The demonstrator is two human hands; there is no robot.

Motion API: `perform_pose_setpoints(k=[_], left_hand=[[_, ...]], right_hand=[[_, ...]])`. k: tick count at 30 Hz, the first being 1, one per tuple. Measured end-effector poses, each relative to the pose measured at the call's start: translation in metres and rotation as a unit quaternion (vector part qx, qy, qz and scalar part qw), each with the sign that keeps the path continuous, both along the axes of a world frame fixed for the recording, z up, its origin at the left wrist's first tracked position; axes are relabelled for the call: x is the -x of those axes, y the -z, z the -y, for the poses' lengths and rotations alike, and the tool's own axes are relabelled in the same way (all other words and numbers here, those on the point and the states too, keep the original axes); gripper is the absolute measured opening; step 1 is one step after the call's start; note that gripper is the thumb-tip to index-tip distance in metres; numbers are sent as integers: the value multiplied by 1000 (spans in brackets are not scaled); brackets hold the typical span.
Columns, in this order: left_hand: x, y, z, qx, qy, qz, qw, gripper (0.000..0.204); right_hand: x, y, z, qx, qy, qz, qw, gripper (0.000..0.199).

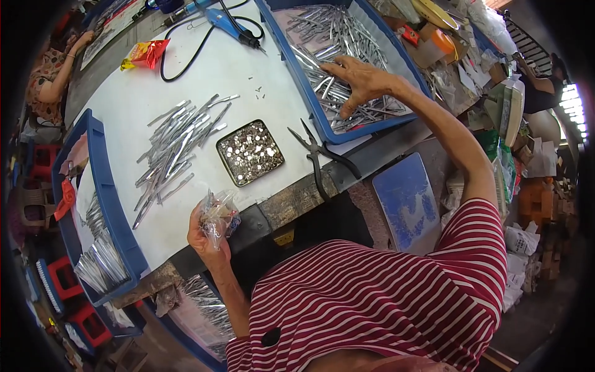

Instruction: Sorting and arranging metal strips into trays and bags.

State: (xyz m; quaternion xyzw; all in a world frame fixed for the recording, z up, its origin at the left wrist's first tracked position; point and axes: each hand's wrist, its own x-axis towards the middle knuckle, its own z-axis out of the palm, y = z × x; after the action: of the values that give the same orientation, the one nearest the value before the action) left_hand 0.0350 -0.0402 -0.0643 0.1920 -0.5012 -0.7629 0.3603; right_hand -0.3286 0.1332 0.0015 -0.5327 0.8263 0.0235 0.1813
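Near the table's front edge my left hand point(197, 239) is closed round a crumpled clear plastic bag point(217, 218); small contents show through it but are too blurred to name. My right hand point(365, 82) reaches over a blue tray point(308, 93), its fingers spread. Under those fingers lie many slim silver metal strips point(338, 31); the fingertips are at the strips, and nothing shows gripped in them. More strips point(176, 146) form a loose pile on the white tabletop. Between the pile and the tray sits a square tin point(228, 166) full of small shiny discs.
Pliers point(314, 147) lie partly open at the table edge. A blue handheld tool point(228, 26) with a black cable and a red-yellow packet point(147, 54) lie farther back. Another blue tray point(111, 192) stands at left. One person sits far left, another at right.
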Motion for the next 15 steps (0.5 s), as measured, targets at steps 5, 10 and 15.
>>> perform_pose_setpoints(k=[5, 10, 15], left_hand=[[-3, 4, 3, 12, 26, 0, 1000, 49], [-4, 5, 3, 2, 19, 10, 1000, 48], [1, -2, 0, 13, 0, 10, 1000, 42]], right_hand=[[-26, -16, 7, -70, -3, -111, 991, 109], [-36, -22, 15, -121, -39, -153, 980, 106], [-29, -17, 16, -99, -44, -140, 984, 100]])
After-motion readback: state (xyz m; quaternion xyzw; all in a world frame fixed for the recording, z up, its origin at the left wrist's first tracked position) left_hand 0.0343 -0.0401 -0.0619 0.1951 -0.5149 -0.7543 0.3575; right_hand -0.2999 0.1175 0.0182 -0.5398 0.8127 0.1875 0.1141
